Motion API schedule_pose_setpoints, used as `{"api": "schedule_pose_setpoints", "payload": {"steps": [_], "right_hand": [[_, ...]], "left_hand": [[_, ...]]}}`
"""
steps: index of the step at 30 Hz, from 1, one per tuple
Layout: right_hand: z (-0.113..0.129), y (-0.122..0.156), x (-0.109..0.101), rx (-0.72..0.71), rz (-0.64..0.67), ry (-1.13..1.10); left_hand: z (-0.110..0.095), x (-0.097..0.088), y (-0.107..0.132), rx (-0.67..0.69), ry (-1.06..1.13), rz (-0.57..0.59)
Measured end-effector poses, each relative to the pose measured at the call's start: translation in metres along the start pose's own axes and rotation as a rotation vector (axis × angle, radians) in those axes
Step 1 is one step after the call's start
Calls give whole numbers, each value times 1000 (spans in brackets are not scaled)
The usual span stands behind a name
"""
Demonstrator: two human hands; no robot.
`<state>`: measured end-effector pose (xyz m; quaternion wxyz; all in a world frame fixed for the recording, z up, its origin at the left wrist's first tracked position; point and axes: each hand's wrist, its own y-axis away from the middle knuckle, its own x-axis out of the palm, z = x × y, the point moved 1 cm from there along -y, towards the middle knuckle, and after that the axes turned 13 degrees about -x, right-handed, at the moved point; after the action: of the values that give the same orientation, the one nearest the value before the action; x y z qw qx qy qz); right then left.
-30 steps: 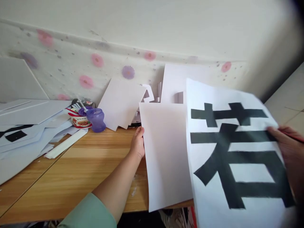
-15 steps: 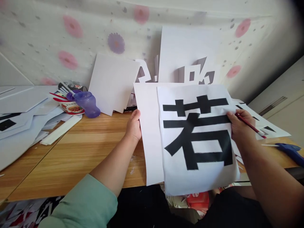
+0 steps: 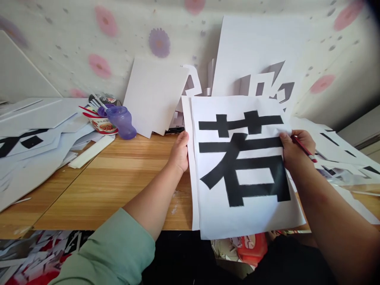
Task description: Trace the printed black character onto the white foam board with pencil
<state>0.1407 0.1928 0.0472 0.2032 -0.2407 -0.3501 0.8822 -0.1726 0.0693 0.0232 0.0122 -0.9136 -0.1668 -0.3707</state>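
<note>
My left hand [image 3: 180,151] grips the left edge of a white board [image 3: 195,198], thumb in front and the other fingers hidden behind it. Over most of that board lies a sheet of paper [image 3: 252,217] printed with a large black Chinese character. The paper's right edge is pinched in my right hand [image 3: 297,148], thumb on the front. That same hand also carries a red pencil [image 3: 304,149], slanting down to the right. A narrow strip of the board shows along the paper's left side.
Cut white boards [image 3: 156,93] lean on the flowered wall covering. Left of them are a purple jar [image 3: 120,122], a noodle bowl [image 3: 102,126] and a white strip [image 3: 92,151]. Stacked papers [image 3: 32,146] cover the table's left end; printed sheets [image 3: 335,146] lie right. Scraps [image 3: 38,257] fill the space below.
The printed sheet now covers more of the board, whose bare left strip has narrowed. My hands are closer together. The camera view has shifted, so the background sits further right.
</note>
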Motion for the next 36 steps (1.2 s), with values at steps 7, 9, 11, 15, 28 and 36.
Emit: {"api": "schedule_pose_setpoints", "payload": {"steps": [7, 9, 11, 15, 28, 36], "right_hand": [[-5, -5, 10, -26, 45, -34], [-3, -7, 11, -30, 58, 12], [-2, -8, 11, -31, 62, 54], [1, -7, 10, -37, 72, 86], [-2, -3, 14, -129, 101, 235], [4, 2, 19, -178, 85, 240]], "left_hand": [[-2, 5, 5, -17, -15, 70], [-2, 5, 6, -23, -17, 82], [-2, 6, 6, -28, -18, 92], [-1, 7, 8, -37, -13, 105], [-3, 10, 11, -52, -1, 120], [-1, 12, 12, -65, -11, 146]]}}
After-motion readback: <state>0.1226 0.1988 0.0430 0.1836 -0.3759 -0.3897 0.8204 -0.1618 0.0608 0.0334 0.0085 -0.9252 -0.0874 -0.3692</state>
